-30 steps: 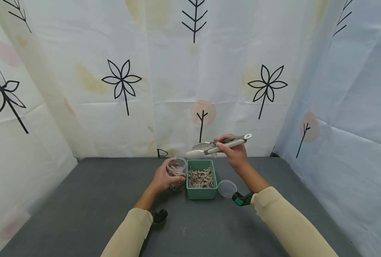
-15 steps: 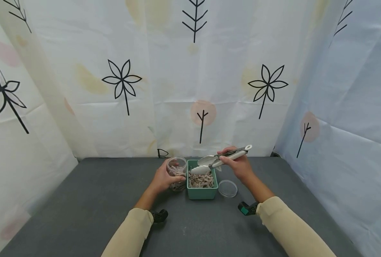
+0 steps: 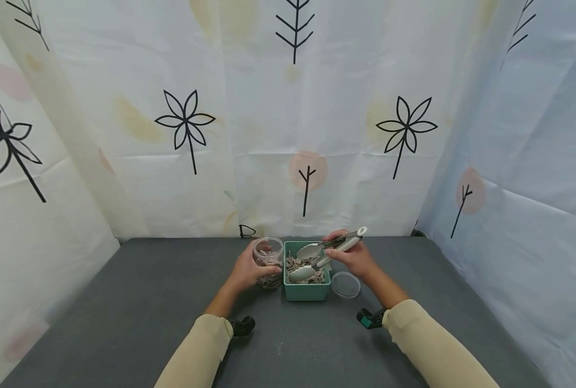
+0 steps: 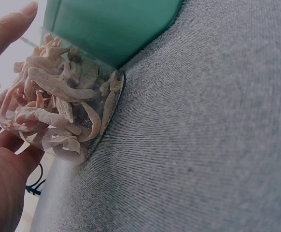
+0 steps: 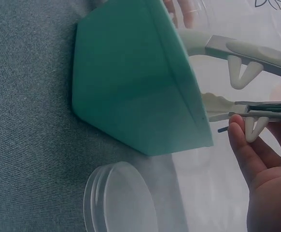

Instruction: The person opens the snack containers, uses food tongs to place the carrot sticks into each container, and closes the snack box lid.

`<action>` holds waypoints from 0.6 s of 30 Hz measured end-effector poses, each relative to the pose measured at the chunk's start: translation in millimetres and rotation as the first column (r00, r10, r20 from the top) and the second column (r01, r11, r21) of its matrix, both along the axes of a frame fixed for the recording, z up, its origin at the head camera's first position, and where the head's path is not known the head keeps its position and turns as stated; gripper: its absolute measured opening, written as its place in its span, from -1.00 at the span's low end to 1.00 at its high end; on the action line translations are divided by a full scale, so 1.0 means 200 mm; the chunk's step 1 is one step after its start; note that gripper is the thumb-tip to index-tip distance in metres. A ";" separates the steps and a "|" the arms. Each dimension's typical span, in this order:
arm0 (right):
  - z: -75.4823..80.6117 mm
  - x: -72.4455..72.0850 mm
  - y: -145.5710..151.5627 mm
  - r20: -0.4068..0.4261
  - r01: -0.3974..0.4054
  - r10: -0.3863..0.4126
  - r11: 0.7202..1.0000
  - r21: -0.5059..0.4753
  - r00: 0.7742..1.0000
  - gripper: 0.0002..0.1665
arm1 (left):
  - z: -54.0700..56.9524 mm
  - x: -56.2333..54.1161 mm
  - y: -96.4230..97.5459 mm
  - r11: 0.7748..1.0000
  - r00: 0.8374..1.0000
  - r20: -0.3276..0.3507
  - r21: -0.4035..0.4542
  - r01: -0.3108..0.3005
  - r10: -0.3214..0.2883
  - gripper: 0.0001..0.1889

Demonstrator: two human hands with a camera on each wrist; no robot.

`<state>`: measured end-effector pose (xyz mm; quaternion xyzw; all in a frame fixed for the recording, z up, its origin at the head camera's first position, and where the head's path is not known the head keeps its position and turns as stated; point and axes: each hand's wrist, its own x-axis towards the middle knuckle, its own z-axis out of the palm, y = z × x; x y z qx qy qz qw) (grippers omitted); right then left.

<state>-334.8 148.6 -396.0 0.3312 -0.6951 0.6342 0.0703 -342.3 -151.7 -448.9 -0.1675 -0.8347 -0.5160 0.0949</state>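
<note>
My left hand (image 3: 246,269) grips a clear plastic jar (image 3: 268,249) that stands on the table, left of a green box. Pale, dried, strip-like pieces (image 4: 58,92) partly fill the jar. In the head view the green box (image 3: 307,292) holds a layer of similar small dry pieces (image 3: 295,262). My right hand (image 3: 358,258) holds a pair of white-and-grey tongs (image 3: 346,243) by the handles. The tongs' two arms are spread, and their white scoop-like tips reach down into the green box over the pieces. In the right wrist view the box wall hides the tip ends.
A round clear lid (image 3: 345,284) lies on the table just right of the green box. The dark grey table (image 3: 288,345) runs back to a patterned white curtain (image 3: 249,183), which also hangs at both sides.
My right hand has lowered the tongs from above the jar and box into the green box, and their arms have spread wider. The left hand and jar stay in place.
</note>
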 end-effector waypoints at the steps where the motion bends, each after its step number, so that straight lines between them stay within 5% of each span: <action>1: 0.00 0.00 0.00 0.001 0.001 -0.001 1.000 0.000 1.000 -0.65 | 0.00 0.00 0.00 1.000 1.000 -0.001 0.003 0.004 -0.004 -0.11; 18: -0.02 0.00 -0.04 -0.011 0.088 -0.088 0.996 0.016 0.996 -0.74 | -0.01 0.00 0.00 1.000 1.000 0.002 0.012 -0.013 0.013 -0.10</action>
